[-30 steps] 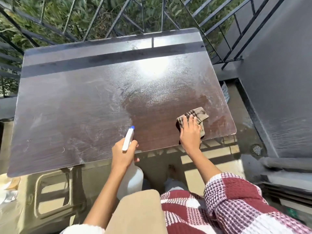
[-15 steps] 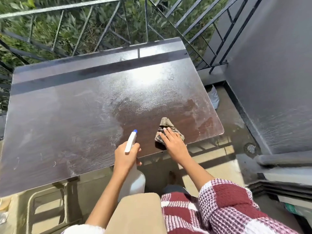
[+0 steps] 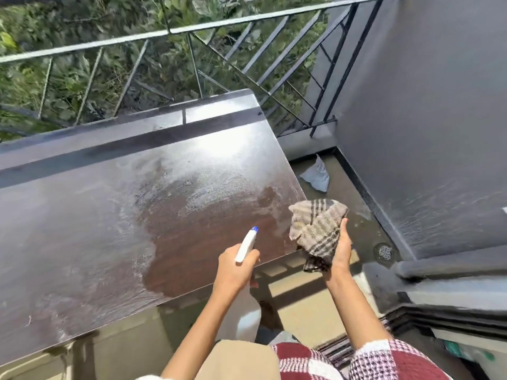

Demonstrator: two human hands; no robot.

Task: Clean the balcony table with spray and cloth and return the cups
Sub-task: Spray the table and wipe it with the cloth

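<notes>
The checked cloth (image 3: 315, 229) is sitting bunched in the right hand (image 3: 341, 249), whose fingers are curling round its underside and holding it up at the table's near right corner; whether it is touching the edge there cannot be told. Just to its left, the left hand (image 3: 233, 267) is gripping the neck of the white spray bottle (image 3: 246, 246), its blue-tipped nozzle pointing out over the tabletop and its body hanging below the near edge. The dark table (image 3: 96, 215) is showing a wet, reddish-brown patch on its near right part, with pale dusty streaks lying round it and sun glaring off the far side. A black metal railing (image 3: 192, 31) is running behind the table, with green foliage beyond it. On the floor to the right, a white bag (image 3: 315, 176) is lying near a grey wall (image 3: 425, 105), and a round drain (image 3: 385, 251) is sitting close to the wall's foot.
</notes>
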